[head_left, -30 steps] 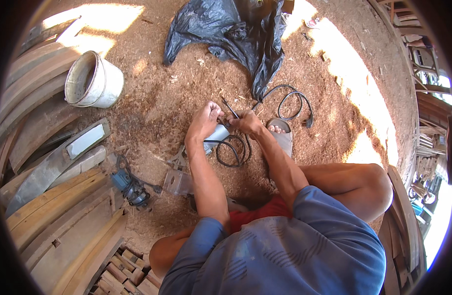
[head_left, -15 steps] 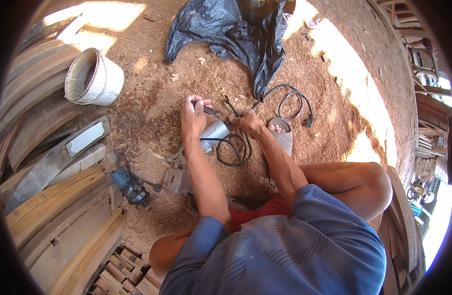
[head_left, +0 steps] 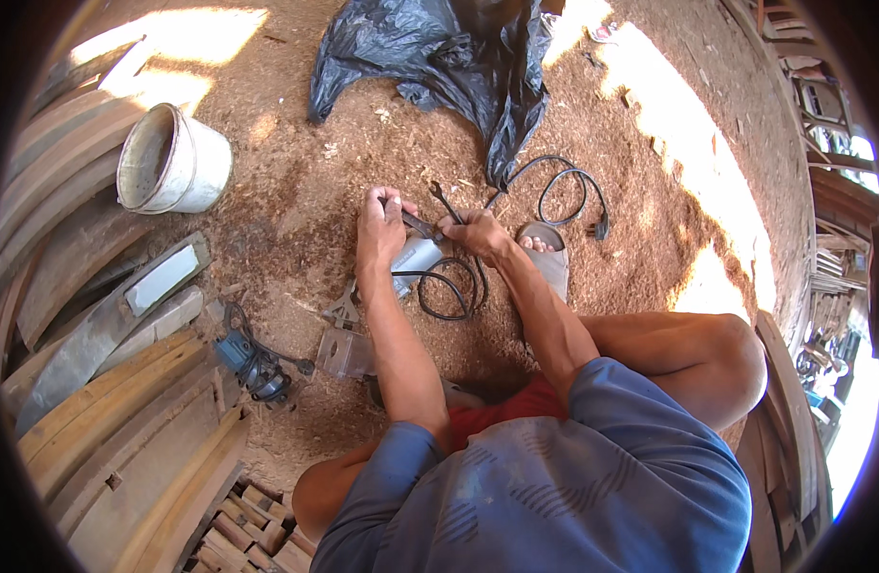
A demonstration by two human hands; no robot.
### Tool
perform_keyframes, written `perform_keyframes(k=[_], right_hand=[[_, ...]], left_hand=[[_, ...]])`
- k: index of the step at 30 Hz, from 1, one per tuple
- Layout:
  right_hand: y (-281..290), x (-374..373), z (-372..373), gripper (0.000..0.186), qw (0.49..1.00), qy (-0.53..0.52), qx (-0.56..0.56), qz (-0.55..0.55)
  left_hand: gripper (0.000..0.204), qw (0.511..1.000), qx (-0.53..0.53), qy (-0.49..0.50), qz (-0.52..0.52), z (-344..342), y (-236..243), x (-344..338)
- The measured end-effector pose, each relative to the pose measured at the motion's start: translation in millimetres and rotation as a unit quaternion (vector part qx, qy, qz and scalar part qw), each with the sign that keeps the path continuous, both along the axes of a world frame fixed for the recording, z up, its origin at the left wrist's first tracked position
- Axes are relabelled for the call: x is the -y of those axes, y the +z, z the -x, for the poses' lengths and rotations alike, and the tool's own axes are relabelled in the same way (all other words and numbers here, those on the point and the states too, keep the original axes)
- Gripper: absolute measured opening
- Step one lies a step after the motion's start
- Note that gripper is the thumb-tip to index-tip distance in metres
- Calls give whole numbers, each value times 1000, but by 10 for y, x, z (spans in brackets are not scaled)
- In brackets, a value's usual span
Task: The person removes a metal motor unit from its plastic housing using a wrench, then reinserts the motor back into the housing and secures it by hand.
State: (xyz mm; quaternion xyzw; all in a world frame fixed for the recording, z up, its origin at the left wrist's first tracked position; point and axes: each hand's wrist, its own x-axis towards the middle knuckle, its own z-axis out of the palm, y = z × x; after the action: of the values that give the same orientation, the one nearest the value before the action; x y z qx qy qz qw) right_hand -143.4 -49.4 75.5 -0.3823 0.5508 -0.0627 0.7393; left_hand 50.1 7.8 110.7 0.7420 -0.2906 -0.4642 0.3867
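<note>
My left hand [head_left: 380, 234] is closed around a dark, flat, wrench-like tool [head_left: 418, 223]. That tool slants down to the right, and its far end lies close to my right fingers. My right hand [head_left: 480, 235] grips an open-end wrench [head_left: 445, 200], whose forked jaw sticks up past the fingers. Just below both hands a silver, cylinder-shaped power tool [head_left: 419, 256] rests near the ground, partly hidden by my left forearm. Its black cord [head_left: 446, 279] loops beside it. What the fingers touch at the power tool's upper end is too small to make out.
A black plastic sheet [head_left: 430, 57] lies ahead, with a cord and plug [head_left: 600, 229] near it. To the left are a white bucket [head_left: 186, 162], curved timber pieces [head_left: 86, 191] and a blue-black power tool [head_left: 253, 363]. A clear plate [head_left: 344, 353] lies by my left forearm.
The wrench-like tool in my left hand now reaches slightly farther toward my right fingers. Both hands keep their grips. The whole view has shifted a little.
</note>
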Motion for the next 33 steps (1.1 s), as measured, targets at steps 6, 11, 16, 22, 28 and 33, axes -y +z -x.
perform_keyframes(k=[6,11,16,22,28,33], right_hand=[[39,7,-19,18,999,14,-16,42],[85,49,-7,21,996,50,-41,56],[146,70,-38,23,987,101,-96,84],[-32,47,-51,26,982,115,-112,103],[35,54,-91,27,985,97,-109,94],[129,39,-119,30,981,96,-125,117]], left_hand=[[19,997,2,-67,-45,34,-87,-25],[21,995,16,-100,-21,37,-83,-17],[21,996,50,-71,-30,75,-98,40],[20,1000,14,14,-11,35,-149,-3],[18,1000,-6,18,17,42,30,48],[20,999,42,-4,-16,71,-41,21]])
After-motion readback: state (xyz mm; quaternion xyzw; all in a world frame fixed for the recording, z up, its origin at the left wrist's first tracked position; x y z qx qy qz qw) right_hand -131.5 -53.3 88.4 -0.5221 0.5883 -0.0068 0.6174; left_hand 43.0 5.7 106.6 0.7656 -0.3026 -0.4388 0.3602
